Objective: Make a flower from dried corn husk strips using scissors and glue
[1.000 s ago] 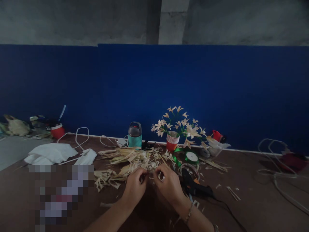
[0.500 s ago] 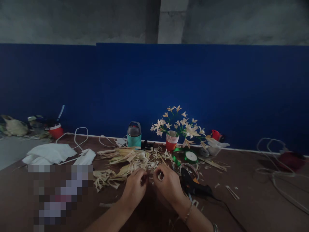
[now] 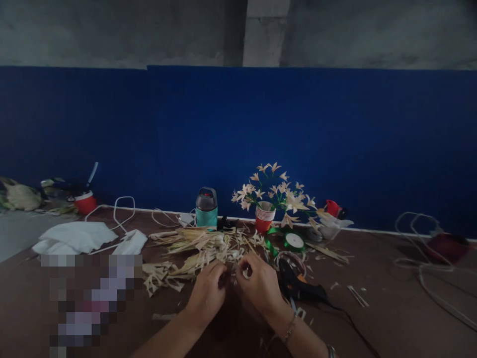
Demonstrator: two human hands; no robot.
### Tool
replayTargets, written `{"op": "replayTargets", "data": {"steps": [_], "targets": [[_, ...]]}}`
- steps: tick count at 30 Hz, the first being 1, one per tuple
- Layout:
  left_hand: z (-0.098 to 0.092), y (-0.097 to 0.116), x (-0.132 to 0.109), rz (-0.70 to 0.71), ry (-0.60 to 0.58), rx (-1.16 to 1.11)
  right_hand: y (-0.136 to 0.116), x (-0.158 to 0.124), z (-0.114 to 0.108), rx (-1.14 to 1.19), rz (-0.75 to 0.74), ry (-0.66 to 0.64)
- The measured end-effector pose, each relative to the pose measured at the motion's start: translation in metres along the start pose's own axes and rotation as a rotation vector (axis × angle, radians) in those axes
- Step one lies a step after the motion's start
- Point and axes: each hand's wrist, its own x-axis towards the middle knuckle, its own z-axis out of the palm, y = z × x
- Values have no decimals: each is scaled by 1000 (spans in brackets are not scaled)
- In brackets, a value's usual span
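Note:
My left hand (image 3: 209,287) and my right hand (image 3: 258,284) are close together low in the middle of the view, fingers curled into pinches that face each other. Whatever lies between the fingertips is too small and dark to make out. Just beyond the hands spreads a pile of dry pale husk strips (image 3: 199,243). To the right of my right hand lies a black hot glue gun (image 3: 303,286) with an orange trigger. Behind the pile, a stack of red paper cups (image 3: 265,218) holds pale husk flowers (image 3: 286,191) on green stems.
A roll of green ribbon (image 3: 294,241) lies near the cups. A teal-and-grey bottle-like device (image 3: 206,211) stands by the blue wall (image 3: 186,139). White plastic bags (image 3: 76,236) are at the left, with a red cup (image 3: 85,203) behind. White cables (image 3: 425,271) run at the right.
Almost nothing differs. Both hands keep the same pinched pose, with the right fingertips shifted very slightly; the whole view has moved a few pixels.

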Motion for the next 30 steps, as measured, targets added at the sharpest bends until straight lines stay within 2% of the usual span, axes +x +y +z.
{"op": "replayTargets", "data": {"steps": [5, 9, 12, 16, 23, 30], "targets": [[0, -2, 1, -107, 0, -53, -1, 1, -3, 128, 42, 4], [1, -7, 6, -289, -4, -234, 3, 5, -2, 439, 186, 89], [1, -7, 10, -410, -10, -410, 8, 9, 1, 645, 299, 82], [1, -3, 11, -506, -50, -568, 13, 11, 3, 705, 265, 25], [5, -4, 9, -519, -111, -611, 10, 11, 1, 635, 137, 1], [2, -3, 6, -272, 9, -421, 12, 11, 3, 618, 168, 8]]}}
